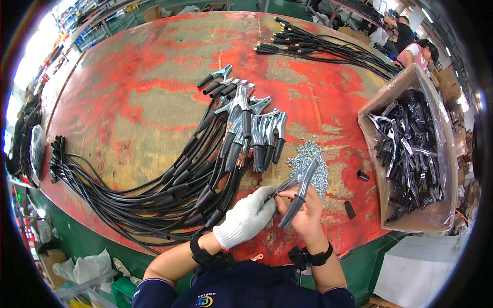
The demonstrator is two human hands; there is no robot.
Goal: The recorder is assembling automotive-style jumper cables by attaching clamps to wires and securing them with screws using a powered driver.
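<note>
1. The right hand (306,209), bare, is grasping a spring clamp (306,177), its metal nose pointing away from the body; this pose is probably presenting the handle side to the left hand.
2. The left hand (247,218), gloved in white, is pinching a slim dark piece (272,196) immediately left of the right hand, apparently steadying it.
3. Small metal fasteners (321,180) are lying just beyond the right hand, and a carton (421,223) of clamps is standing to its right, presumably for easy reach.
4. Black cables (123,203) are fanning leftward from the left hand; their clamp-tipped ends (236,123) are gathering beyond it, likely staying sorted.
5. Gloved fingers are obscuring the dark piece: cable or second handle, one cannot tell. Overlapping clamps are hiding the carton's depths.
</note>
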